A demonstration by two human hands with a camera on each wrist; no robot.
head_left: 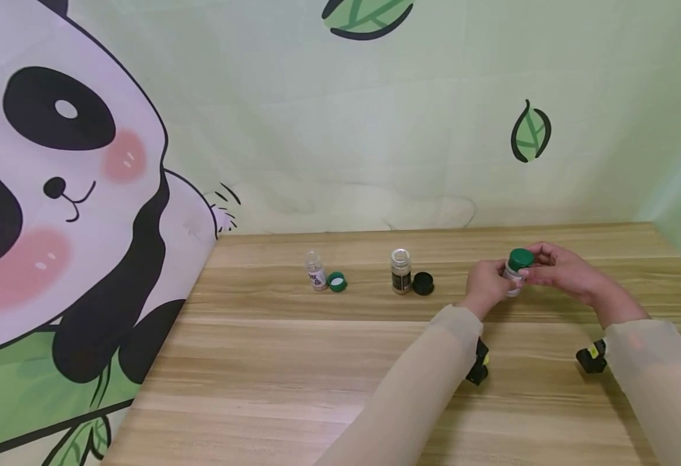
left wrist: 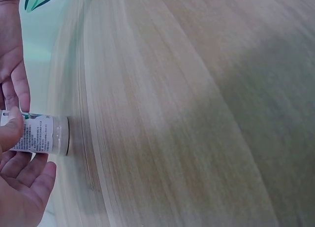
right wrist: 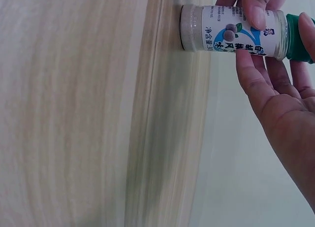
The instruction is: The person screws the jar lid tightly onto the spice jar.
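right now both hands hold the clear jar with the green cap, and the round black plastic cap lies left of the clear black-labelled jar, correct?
Wrong side: the head view shows the black cap right of the black-labelled jar. The left hand and right hand do hold the green-capped jar.

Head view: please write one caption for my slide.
Left hand and right hand hold a green-capped jar; two jars stand uncapped.

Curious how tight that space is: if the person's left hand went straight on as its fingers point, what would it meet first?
The transparent cylindrical jar with a white label and green cap, which the left hand grips; beyond, probably the right hand, though depth is unclear.
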